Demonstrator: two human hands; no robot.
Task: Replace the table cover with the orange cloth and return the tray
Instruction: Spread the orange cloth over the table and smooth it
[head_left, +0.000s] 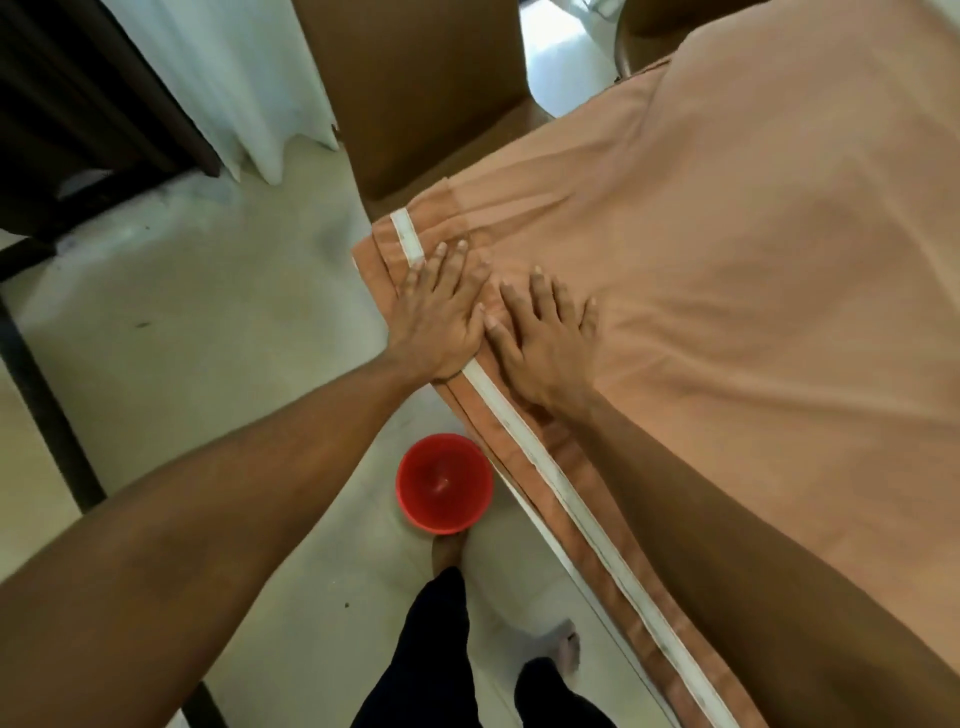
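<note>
Orange cloth (753, 234) lies spread over the desk, reaching ahead and to the right of both hands, its folded edge with a white band (519, 431) running under the left hand and back toward the person. Left hand (441, 306) and right hand (545, 343) lie side by side, fingers spread flat, pressing the cloth and gripping nothing. The covering looks nearly done bar smoothing; no tray is visible, so its return seems left, and a red bucket (444, 483) stands on the floor below the hands.
</note>
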